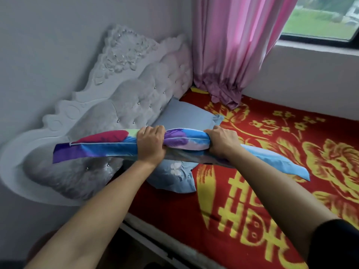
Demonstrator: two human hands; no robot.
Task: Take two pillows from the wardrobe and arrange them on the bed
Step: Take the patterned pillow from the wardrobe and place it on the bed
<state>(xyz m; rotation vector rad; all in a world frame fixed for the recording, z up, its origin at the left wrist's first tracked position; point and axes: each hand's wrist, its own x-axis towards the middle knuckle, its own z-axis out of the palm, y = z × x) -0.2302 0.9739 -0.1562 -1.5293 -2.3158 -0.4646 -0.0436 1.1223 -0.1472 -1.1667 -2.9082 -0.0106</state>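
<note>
I hold a multicoloured feather-print pillow (101, 145) edge-on above the head of the bed. My left hand (150, 141) grips its near edge left of the middle. My right hand (223, 140) grips the same edge farther right. A light blue flap (275, 162) of this pillow trails out past my right forearm. Under it a blue-grey pillow (186, 115) with a white flower print lies flat on the bed (252, 200) against the headboard, partly hidden by my hands and the held pillow.
The white tufted headboard (124, 105) runs along the left. A red blanket with yellow flowers and characters covers the bed. A pink curtain (233, 47) hangs down onto the far corner, below a window (322, 18) and grey wall.
</note>
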